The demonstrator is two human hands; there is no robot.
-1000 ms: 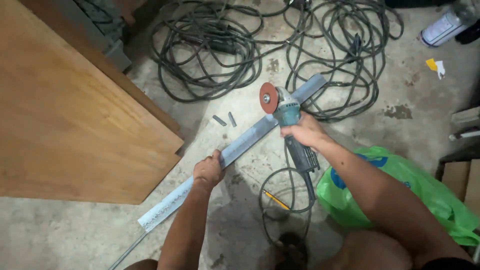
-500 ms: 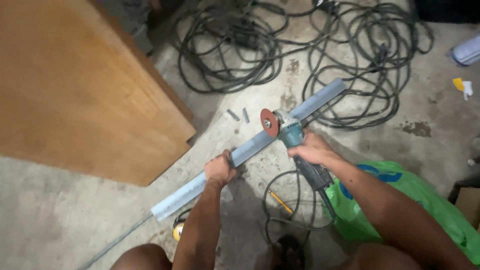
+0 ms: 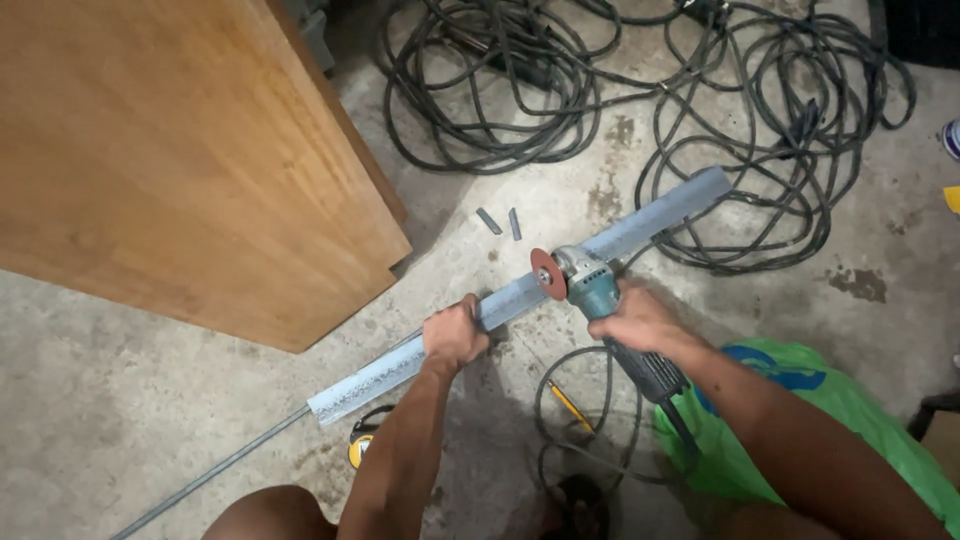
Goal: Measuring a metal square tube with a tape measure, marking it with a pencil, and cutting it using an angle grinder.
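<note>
concrete floor (image 3: 150, 420) underfoot: left hand (image 3: 455, 335) grips the metal bar (image 3: 520, 295), right hand (image 3: 640, 320) clasps the angle grinder (image 3: 590, 285). its disc (image 3: 548, 275) could bind and kick if the bar rolls.

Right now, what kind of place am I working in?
Probably a workshop or garage: bare stained concrete floor, heaps of black coiled cable, and a teal angle grinder at a long grey metal bar.

Angle grinder (image 3: 590, 285) disc lowered onto metal bar (image 3: 520, 300), from above it
</note>
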